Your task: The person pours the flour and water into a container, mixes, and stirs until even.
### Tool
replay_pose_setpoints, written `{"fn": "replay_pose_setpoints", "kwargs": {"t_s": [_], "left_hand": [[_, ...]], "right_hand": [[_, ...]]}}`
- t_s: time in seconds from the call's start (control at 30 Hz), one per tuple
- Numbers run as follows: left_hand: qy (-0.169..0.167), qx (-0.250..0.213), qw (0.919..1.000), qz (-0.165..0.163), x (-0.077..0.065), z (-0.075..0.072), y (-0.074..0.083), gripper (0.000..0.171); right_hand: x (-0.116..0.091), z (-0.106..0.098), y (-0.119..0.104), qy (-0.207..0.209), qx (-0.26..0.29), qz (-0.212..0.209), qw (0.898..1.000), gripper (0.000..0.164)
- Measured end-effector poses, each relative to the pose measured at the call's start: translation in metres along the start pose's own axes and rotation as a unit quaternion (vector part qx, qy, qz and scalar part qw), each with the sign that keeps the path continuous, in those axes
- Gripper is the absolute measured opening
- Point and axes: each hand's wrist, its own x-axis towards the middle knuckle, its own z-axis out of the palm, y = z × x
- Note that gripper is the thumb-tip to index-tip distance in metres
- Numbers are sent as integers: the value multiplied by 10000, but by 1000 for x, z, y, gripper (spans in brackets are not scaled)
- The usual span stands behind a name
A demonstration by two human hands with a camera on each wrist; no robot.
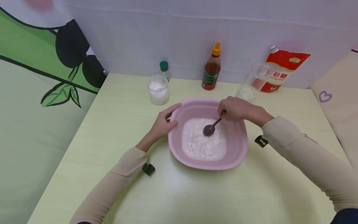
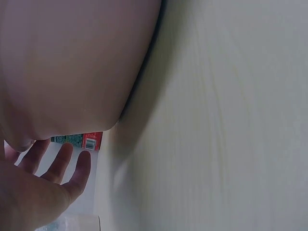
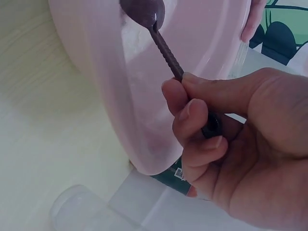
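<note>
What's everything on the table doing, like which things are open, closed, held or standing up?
Pink basin: upright, white mixture inside, left hand touching the rim
Brown spoon: held by right hand, bowl end over the mixture
Short clear cup: open, white powder inside
Green-capped bottle: upright, closed
Orange-topped sauce bottle: upright, top on
Tall clear cup: standing, contents unclear
Red sugar bag: standing, spout seems capped

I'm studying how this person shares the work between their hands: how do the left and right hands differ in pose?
The left hand touches the edge of the pink basin, while the right hand holds the brown spoon over it. The left hand's fingers are spread; the right hand's are curled round the spoon's handle. Both hands are bare.
</note>
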Motion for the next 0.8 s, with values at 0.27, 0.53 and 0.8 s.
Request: {"fn": "replay_pose_setpoints", "kwargs": {"t_s": [0.27, 0.53, 0.8], "left_hand": [[7, -56, 10000, 0, 0, -1, -1, 73], [-8, -57, 10000, 61, 1, -1, -3, 73], [14, -36, 9999, 129, -1, 0, 0, 72]], "right_hand": [[6, -1, -2, 441, 86, 287, 9986, 15], [12, 4, -15, 394, 234, -87, 9989, 16], [8, 9, -15, 199, 589, 24, 9981, 17]]}}
